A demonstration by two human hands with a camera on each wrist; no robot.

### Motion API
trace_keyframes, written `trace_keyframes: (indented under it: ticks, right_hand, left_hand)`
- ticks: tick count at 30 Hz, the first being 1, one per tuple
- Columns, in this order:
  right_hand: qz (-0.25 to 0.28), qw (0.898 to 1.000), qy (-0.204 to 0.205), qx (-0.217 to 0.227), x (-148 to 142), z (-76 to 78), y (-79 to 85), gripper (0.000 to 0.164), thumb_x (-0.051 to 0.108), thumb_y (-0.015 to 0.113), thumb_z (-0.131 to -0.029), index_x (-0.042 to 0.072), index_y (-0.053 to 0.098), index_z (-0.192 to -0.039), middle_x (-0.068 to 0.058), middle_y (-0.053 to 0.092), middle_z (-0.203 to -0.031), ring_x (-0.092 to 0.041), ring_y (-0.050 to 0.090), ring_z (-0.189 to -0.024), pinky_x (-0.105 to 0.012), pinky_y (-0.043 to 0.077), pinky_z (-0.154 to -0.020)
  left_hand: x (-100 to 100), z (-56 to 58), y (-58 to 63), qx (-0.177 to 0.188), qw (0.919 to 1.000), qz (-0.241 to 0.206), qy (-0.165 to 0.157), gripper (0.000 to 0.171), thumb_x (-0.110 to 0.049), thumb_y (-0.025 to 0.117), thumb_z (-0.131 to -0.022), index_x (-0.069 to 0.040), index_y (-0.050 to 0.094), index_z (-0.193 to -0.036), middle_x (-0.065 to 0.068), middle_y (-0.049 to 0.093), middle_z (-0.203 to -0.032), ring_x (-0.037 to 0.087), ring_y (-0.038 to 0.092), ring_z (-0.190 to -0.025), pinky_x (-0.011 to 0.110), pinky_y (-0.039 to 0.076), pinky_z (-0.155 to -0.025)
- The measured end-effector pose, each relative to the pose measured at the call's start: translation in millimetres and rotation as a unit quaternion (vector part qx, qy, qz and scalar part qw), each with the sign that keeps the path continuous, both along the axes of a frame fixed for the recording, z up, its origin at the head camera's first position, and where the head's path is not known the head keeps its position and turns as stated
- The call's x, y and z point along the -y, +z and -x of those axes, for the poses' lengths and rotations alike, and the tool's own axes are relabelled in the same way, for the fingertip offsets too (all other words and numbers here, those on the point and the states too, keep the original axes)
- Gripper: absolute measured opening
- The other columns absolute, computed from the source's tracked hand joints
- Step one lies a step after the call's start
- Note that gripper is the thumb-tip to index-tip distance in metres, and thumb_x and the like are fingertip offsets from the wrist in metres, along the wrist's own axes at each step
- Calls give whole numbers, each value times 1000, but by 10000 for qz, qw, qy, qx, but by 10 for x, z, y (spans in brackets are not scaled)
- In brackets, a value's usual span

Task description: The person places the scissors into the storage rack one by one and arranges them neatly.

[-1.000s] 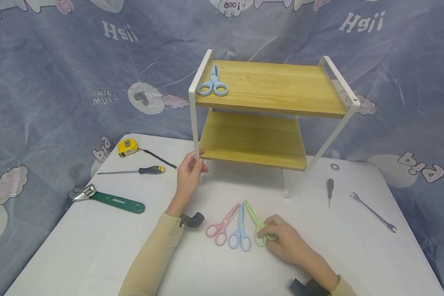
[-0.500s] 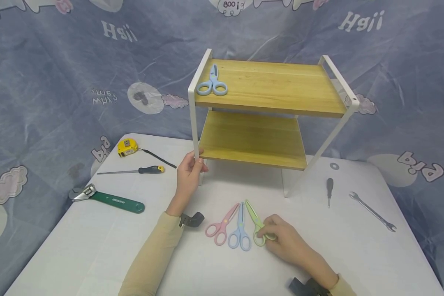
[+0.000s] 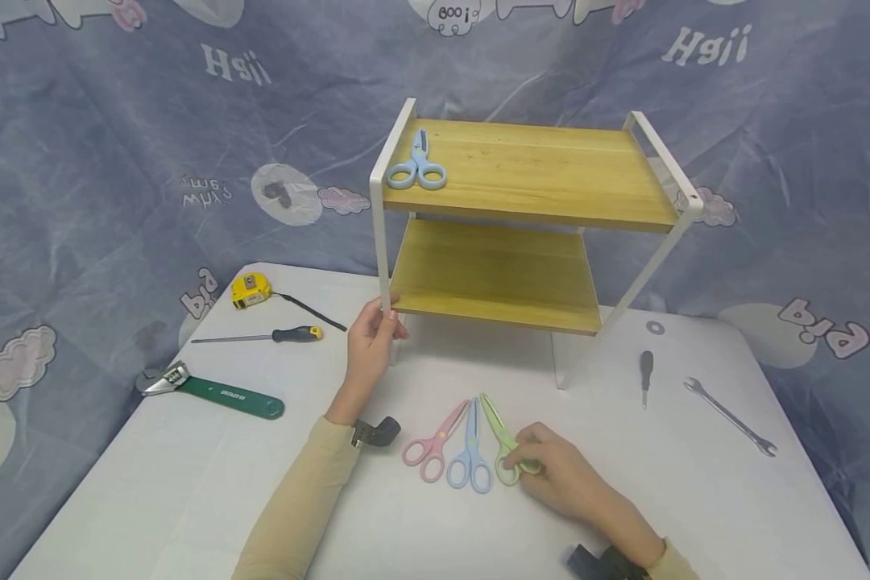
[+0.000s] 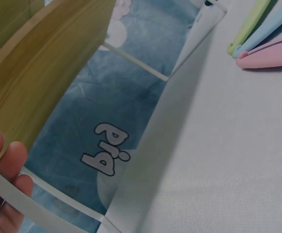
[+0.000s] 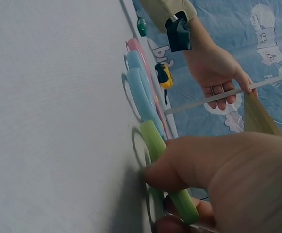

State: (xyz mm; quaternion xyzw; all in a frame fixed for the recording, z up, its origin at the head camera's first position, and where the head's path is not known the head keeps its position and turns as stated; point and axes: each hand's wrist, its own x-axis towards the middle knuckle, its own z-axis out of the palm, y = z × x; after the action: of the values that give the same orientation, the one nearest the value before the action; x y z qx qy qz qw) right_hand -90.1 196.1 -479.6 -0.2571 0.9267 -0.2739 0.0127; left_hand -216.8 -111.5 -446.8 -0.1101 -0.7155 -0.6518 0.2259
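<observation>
My left hand (image 3: 368, 342) grips the front left white leg of the two-tier wooden shelf (image 3: 500, 278), near its lower board. In the left wrist view its fingers (image 4: 13, 160) curl round the white frame. My right hand (image 3: 561, 475) pinches a handle of the green scissors (image 3: 506, 439), which lie on the table. The right wrist view shows the thumb (image 5: 172, 167) against that green handle (image 5: 153, 138). Blue scissors (image 3: 471, 447) and pink scissors (image 3: 435, 447) lie just left of the green ones, blades pointing toward the shelf. Another blue pair of scissors (image 3: 418, 161) rests on the top board's left end.
On the left of the white table lie a yellow tape measure (image 3: 250, 288), a long screwdriver (image 3: 290, 333) and a green-handled adjustable wrench (image 3: 225, 395). To the right are a washer (image 3: 656, 327), a small screwdriver (image 3: 646, 370) and a wrench (image 3: 728, 415). A patterned cloth hangs behind.
</observation>
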Motion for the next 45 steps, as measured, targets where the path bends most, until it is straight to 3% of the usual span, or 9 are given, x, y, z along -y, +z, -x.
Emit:
trace_keyframes:
  ticks: [6, 14, 24, 32, 34, 41, 45]
  right_hand:
    - [48, 9998, 199, -28, -23, -2, 10, 32, -1, 76, -75, 24, 79, -95, 3, 65, -107, -8, 61, -90, -24, 58, -75]
    - [73, 9989, 334, 314, -45, 13, 52, 27, 5, 79, -80, 24, 79, -99, 5, 63, -107, -1, 56, -87, -21, 55, -72]
    - [190, 9986, 480, 111, -48, -7, 35, 25, 8, 81, -81, 24, 79, -100, 5, 64, -106, 0, 55, -87, -21, 56, -72]
    - [410, 9974, 578, 117, -47, -10, 35, 23, 8, 78, -84, 21, 79, -102, 6, 63, -101, 7, 48, -76, -18, 50, -64]
    - [437, 9972, 596, 120, -46, -6, 39, 23, 7, 78, -84, 20, 79, -103, 6, 63, -101, 7, 48, -76, -18, 50, -64]
    - [311, 9977, 602, 44, -44, 4, 47, 23, 8, 75, -87, 22, 79, -105, 9, 63, -100, 5, 51, -81, -21, 52, -70]
    - [189, 9977, 656, -30, -51, 7, 49, 21, 11, 71, -92, 22, 79, -109, 11, 63, -101, 4, 53, -87, -25, 54, -76]
  left_hand:
    - [14, 29, -58, -217, 9997, -23, -98, 28, -8, 53, -105, 3, 60, -129, 29, 65, -76, 0, 63, -68, 19, 55, -75]
    - [21, 19, -57, -163, 9998, 0, -91, 28, -10, 53, -105, 2, 61, -129, 29, 65, -78, 1, 64, -69, 20, 56, -77]
    - [-2, 18, -39, -32, 9999, -121, -107, 28, -2, 52, -104, 5, 60, -130, 32, 65, -80, 6, 64, -69, 18, 56, -76]
    - [-29, -182, 262, -77, 9998, -49, -192, 27, 3, 51, -102, 12, 58, -126, 33, 63, -77, 11, 66, -68, 20, 56, -75]
    - [-28, -192, 278, -107, 9998, -21, -183, 27, 3, 51, -102, 12, 58, -126, 33, 63, -77, 13, 66, -68, 20, 56, -75]
    - [0, -9, 9, 2, 10000, 20, -52, 29, 0, 51, -104, 7, 58, -131, 32, 64, -79, 13, 65, -69, 18, 56, -77]
    - [11, 20, -44, -81, 9999, -47, -81, 28, -5, 53, -104, 3, 60, -130, 30, 65, -78, 6, 64, -69, 19, 56, -76]
